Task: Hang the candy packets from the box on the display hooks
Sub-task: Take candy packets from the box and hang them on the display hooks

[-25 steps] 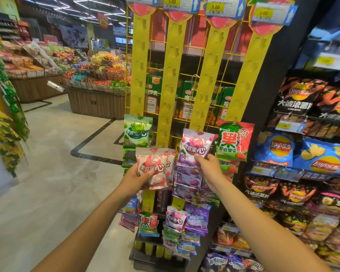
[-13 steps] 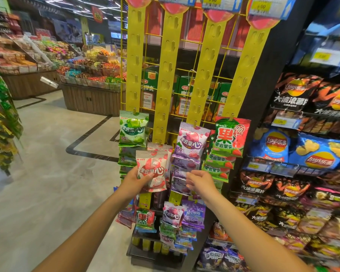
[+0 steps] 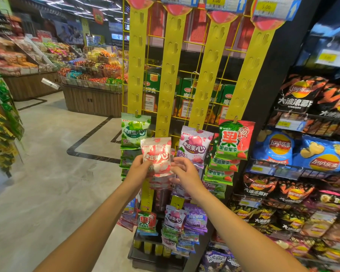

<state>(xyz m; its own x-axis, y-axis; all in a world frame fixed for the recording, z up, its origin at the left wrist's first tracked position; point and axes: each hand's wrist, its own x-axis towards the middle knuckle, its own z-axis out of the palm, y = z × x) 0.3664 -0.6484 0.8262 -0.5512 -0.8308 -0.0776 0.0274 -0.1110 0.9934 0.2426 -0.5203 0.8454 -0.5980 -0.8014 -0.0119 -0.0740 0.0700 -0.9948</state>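
Left hand [image 3: 138, 170] pinches the lower left edge of a red-and-white candy packet [image 3: 157, 154], held upright before the second yellow hook strip [image 3: 171, 75]; right hand [image 3: 185, 174], fingers loosely curled, reaches its right edge, grip unclear. Green packet [image 3: 134, 132] and purple packet [image 3: 194, 144] hang either side

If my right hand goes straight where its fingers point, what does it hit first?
Probably the white and red candy packet in the left hand; the right hand points at its right edge, depth unclear.

Mid-frame, left hand [image 3: 138, 170] grips a red-white packet [image 3: 157, 154]; right hand [image 3: 185, 174], fingers spread, just beside its right edge.
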